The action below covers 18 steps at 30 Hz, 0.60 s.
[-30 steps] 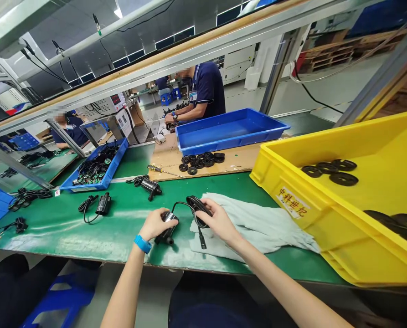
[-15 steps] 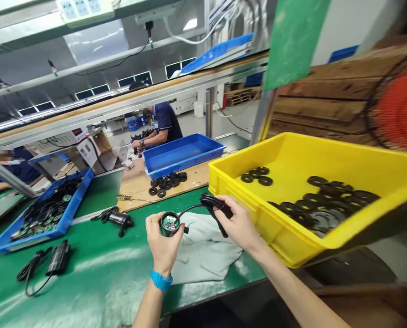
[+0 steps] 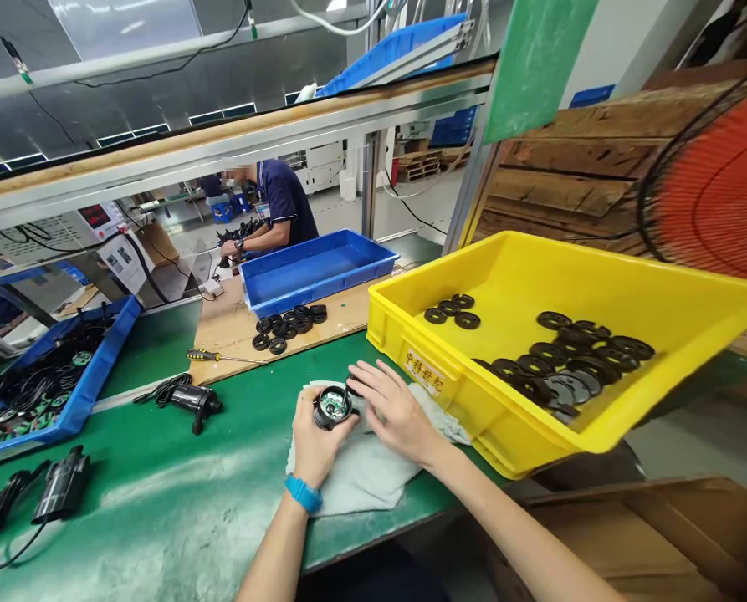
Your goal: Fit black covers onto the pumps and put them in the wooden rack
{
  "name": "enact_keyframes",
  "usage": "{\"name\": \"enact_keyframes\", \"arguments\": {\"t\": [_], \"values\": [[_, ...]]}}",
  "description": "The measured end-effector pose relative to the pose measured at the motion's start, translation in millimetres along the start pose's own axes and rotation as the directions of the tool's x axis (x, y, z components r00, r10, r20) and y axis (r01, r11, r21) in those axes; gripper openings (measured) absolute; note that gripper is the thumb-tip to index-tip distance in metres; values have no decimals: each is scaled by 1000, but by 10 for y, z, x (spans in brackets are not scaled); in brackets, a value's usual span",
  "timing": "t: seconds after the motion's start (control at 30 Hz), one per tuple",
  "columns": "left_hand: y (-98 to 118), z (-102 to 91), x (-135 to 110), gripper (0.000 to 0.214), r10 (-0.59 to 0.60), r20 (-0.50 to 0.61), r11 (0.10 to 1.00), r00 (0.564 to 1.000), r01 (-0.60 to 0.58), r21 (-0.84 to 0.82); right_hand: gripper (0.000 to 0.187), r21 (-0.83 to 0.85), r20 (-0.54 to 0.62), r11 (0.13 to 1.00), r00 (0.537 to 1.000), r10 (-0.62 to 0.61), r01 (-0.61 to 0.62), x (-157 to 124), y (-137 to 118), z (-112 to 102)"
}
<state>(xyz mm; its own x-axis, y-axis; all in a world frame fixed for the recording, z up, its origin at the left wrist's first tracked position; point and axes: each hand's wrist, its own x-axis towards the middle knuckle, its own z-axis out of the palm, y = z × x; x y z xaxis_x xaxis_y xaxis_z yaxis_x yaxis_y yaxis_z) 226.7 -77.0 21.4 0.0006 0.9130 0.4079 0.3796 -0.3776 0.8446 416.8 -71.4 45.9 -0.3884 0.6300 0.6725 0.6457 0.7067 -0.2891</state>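
My left hand is wrapped around a black round housing, its open end facing up. Inside the housing shows a green circuit board with wires. My right hand is just right of it, fingers stretched out and slightly apart, fingertips at the black cable by the housing's rim. Whatever lies beneath the right palm is hidden, including most of the cable. Under both hands a pale grey cloth is spread on the green table.
To the right stands a yellow bin with black rings. Behind are a blue tray, loose black rings and a screwdriver. Black units with cables lie left, near a blue tray of parts. Across the bench a person works.
My right hand has moved left to the housing and its fingers have straightened; the coiled cable it gripped is now mostly out of sight. The view has shifted, with my left hand still holding the housing.
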Motion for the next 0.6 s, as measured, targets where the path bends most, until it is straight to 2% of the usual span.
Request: {"name": "enact_keyframes", "arguments": {"t": [0.23,0.3,0.4,0.5,0.6], "values": [[61,-67,57,44,8,20,1000,1000,-8,-16,26,286,60,935,977,203,-211,62,232,273],[59,-78,59,42,5,22,1000,1000,-4,-18,19,345,74,897,961,267,-276,103,243,286],[32,-106,75,43,-23,-29,999,999,23,-24,20,400,103,853,942,320,-334,247,180,201],[15,-151,94,47,-26,-92,1000,995,25,-9,21,356,113,901,969,220,-246,445,25,20],[40,-197,107,50,-4,-121,1000,993,7,20,24,97,169,995,985,15,-32,620,-166,-192]]}}
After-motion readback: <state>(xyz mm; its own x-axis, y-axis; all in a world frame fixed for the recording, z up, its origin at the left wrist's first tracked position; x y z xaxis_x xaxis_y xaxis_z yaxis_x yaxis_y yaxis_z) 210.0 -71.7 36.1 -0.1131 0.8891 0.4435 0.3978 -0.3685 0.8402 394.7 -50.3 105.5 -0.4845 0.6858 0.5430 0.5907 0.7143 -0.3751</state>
